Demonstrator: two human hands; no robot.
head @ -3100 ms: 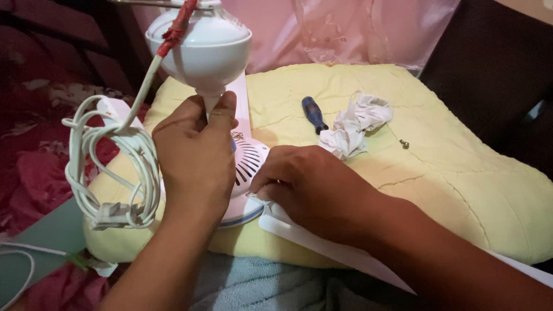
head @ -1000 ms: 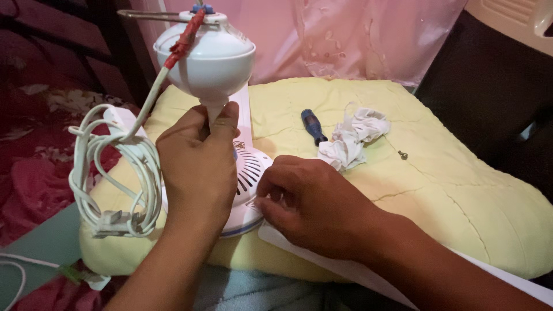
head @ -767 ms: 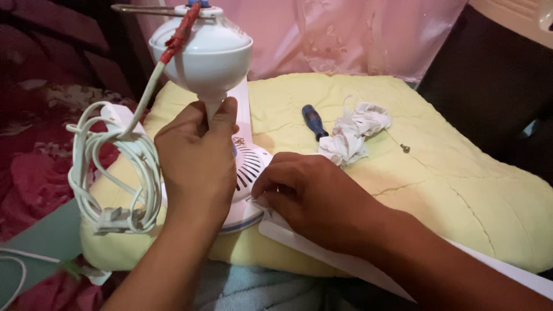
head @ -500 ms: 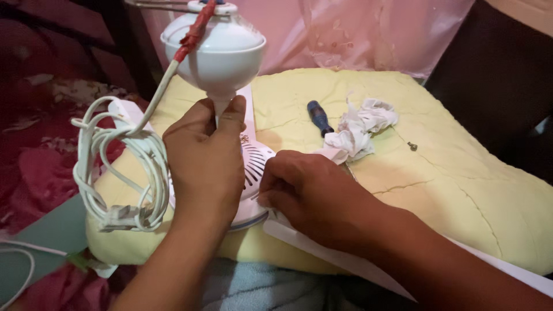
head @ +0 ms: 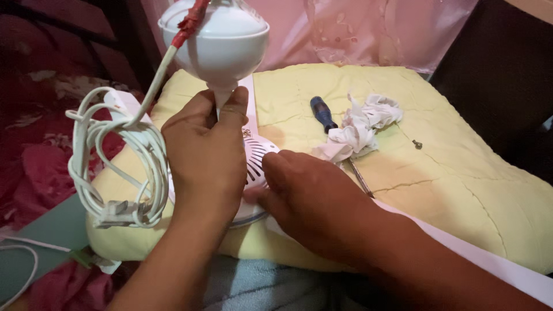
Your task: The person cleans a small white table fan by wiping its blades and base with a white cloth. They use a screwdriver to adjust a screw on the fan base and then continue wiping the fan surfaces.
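Head view: the left hand (head: 204, 152) grips the fan stem (head: 222, 99) below the white canopy (head: 214, 40), its axis running toward 12 o'clock. The right hand (head: 308, 198), fingers curled, presses the vented motor housing (head: 256, 158) at 3 o'clock; what it holds is hidden.

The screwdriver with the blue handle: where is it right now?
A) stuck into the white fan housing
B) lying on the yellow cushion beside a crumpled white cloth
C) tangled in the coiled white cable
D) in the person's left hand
B: the screwdriver lies free on the yellow cushion, next to the crumpled white cloth, while the left hand grips the fan's narrow stem and the right hand rests at the fan housing.
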